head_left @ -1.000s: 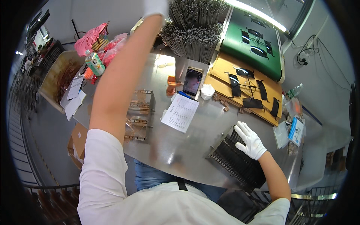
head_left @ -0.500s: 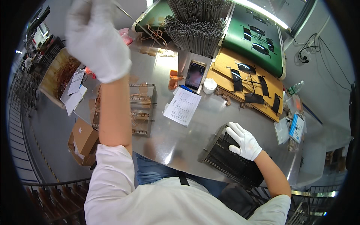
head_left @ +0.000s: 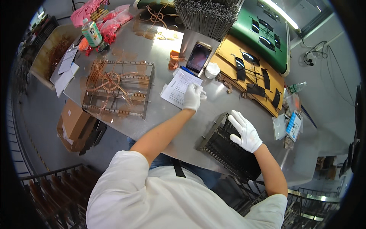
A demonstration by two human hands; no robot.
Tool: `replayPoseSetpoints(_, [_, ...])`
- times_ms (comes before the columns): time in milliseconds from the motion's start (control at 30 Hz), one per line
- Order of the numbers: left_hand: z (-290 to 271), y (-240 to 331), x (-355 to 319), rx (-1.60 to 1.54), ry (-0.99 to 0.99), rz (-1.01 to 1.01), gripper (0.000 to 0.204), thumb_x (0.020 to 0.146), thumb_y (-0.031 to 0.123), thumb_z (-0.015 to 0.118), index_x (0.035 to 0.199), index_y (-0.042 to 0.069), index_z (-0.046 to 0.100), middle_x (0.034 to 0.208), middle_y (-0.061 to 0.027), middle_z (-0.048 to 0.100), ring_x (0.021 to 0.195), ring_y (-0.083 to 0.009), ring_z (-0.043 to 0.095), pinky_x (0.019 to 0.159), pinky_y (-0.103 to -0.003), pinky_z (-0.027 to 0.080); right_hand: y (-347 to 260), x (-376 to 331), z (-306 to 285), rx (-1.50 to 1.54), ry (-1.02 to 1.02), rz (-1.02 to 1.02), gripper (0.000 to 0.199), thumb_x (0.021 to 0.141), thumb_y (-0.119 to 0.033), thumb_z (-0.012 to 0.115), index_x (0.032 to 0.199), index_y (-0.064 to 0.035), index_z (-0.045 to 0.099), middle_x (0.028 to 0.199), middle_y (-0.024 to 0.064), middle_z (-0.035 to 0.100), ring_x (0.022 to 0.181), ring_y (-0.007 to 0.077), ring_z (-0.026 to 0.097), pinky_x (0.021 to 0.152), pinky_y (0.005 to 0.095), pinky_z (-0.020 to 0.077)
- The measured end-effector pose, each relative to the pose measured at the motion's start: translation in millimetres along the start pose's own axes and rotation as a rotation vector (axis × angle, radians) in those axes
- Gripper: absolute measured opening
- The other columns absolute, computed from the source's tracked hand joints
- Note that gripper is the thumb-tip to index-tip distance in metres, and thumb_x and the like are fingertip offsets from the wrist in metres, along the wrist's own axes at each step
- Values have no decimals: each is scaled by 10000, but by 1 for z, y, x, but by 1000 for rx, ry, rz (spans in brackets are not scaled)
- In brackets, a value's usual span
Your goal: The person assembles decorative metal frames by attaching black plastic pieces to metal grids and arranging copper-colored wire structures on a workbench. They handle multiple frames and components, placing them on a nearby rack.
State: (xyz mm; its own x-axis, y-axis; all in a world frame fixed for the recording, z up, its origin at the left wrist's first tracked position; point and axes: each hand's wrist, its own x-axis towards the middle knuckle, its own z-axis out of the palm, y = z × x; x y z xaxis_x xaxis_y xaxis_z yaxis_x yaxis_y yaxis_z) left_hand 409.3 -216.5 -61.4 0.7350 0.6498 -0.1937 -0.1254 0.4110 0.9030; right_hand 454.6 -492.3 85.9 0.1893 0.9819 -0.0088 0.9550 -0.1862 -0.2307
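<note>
My gloved left hand (head_left: 192,98) is over the right edge of a handwritten paper sheet (head_left: 176,88) at the table's middle. Its fingers are curled together; whatever they hold, if anything, cannot be made out. On the right, my gloved right hand (head_left: 246,133) lies with outstretched fingers and thumb apart on top of a slotted rack (head_left: 225,154) filled with black thin pieces. A blue pen (head_left: 188,71) and a phone (head_left: 199,57) lie just beyond the paper. Beside them is a crumpled white wad (head_left: 212,70).
At left stands a wire rack (head_left: 145,95) with brownish transparent lens-like pieces on branching stems. A bottle (head_left: 92,33) is behind it. Cardboard sheets (head_left: 228,57) with black lens pieces lie at right, near a green conveyor belt (head_left: 244,28). Thin metal rods (head_left: 204,19) stand upright at the back.
My left hand has come down from the upper left to the paper at the middle, and its fingers are now curled. My right hand stays on the black rack. The view has shifted slightly.
</note>
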Motion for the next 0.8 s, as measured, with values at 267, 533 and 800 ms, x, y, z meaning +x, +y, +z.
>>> replayPoseSetpoints(267, [15, -17, 12, -62, -8, -252, 69, 1051, 62, 533, 1085, 6, 510, 826, -141, 670, 602, -187, 682, 535, -319, 620, -2, 6, -2, 23, -11, -11, 748, 999, -535, 552, 1515, -2, 461, 1578, 252, 424, 1444, 457, 414, 1182, 497, 366])
replayPoseSetpoints(533, [35, -35, -28, -179, 26, -297, 55, 1056, 57, 553, 1094, 39, 517, 893, -121, 670, 752, -191, 707, 652, -337, 656, -1, 7, -1, 23, -16, -15, 765, 998, -539, 552, 1530, 0, 441, 1584, 254, 415, 1448, 451, 414, 1186, 496, 360])
replayPoseSetpoints(800, [26, 2, -27, 111, -87, -412, 133, 944, 73, 747, 1011, -18, 677, 975, -107, 713, 823, -189, 721, 714, -293, 646, 0, -1, 0, 8, 2, 14, 766, 1004, -539, 542, 1548, -14, 419, 1606, 242, 397, 1446, 450, 422, 1186, 491, 361])
